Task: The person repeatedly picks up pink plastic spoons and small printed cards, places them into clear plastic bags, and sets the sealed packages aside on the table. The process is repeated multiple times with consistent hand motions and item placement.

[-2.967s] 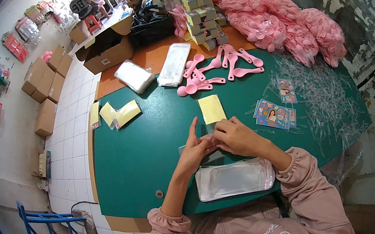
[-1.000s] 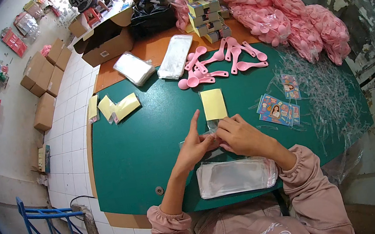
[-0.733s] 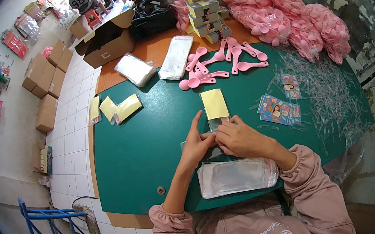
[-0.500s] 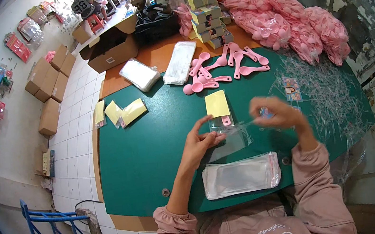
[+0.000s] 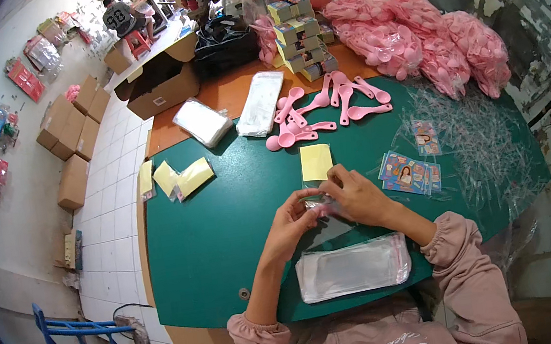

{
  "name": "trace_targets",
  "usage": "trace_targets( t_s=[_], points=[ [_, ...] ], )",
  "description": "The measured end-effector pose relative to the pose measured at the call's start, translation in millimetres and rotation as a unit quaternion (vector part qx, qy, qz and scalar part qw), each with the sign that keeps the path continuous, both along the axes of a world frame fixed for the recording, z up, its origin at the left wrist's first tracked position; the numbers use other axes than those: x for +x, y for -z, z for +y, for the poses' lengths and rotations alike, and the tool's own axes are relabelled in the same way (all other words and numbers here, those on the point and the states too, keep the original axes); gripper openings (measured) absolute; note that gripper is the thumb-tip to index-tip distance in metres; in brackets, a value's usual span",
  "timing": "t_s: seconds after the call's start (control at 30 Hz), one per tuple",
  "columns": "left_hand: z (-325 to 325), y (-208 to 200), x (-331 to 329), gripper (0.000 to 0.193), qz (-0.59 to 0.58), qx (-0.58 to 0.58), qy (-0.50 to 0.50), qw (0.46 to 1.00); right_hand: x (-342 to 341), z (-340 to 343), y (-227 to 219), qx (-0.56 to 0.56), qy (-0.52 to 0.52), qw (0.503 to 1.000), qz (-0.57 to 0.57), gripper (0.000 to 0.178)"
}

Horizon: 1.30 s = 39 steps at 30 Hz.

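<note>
I have my left hand [image 5: 293, 219] and right hand [image 5: 360, 197] together over the table [image 5: 216, 251], working at the near end of a clear bag [image 5: 310, 184] that lies flat, pointing to twelve o'clock, with a yellow card [image 5: 316, 162] in its far part. My right fingertips pinch the plastic. My left thumb and forefinger bend round it with a gap between them; I cannot tell whether they grip.

Taking my hands as the centre, a stack of clear bags [image 5: 352, 268] sits between five and six, close to the near edge, just below my right wrist. Pink spoons [image 5: 316, 113] lie loose at twelve, past a strip of green tabletop. Picture cards [image 5: 410, 174] overlap near three, and a heap of clear strips [image 5: 491, 156] spreads beyond them to the right edge, so room is tight there. The widest bare stretch runs from seven to nine, past my left forearm to the left edge. Packets with yellow cards [image 5: 178, 178] lie between nine and ten, the outermost at that edge.
</note>
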<state>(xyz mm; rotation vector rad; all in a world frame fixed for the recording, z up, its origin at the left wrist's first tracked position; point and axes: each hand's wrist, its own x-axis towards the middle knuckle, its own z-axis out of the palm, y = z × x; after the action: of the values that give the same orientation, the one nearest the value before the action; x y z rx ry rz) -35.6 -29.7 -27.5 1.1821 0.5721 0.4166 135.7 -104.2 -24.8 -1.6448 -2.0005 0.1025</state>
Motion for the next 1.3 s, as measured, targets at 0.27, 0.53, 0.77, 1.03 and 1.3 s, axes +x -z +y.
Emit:
trace_targets(
  t_s=[0.27,0.53,0.77,1.03,1.3],
  points=[
    [5,-15,-6,0.044,0.131,0.111,-0.071,0.983,19,-3,0,0.047,-0.025,0.975,0.215,0.022],
    [2,2,5,0.015,0.116,0.349,-0.033,0.929,30,-11,5,-0.035,-0.025,0.937,0.346,0.018],
    [-3,5,9,0.011,0.150,0.276,-0.036,0.949,29,-10,11,-0.201,0.014,0.760,0.617,0.015],
    [-8,9,17,0.014,0.206,0.149,-0.080,0.964,17,-9,20,-0.141,0.113,0.800,0.572,0.011],
    [-9,12,20,0.015,0.108,0.161,-0.161,0.968,12,-8,19,-0.103,0.121,0.846,0.509,0.013]
  ],
)
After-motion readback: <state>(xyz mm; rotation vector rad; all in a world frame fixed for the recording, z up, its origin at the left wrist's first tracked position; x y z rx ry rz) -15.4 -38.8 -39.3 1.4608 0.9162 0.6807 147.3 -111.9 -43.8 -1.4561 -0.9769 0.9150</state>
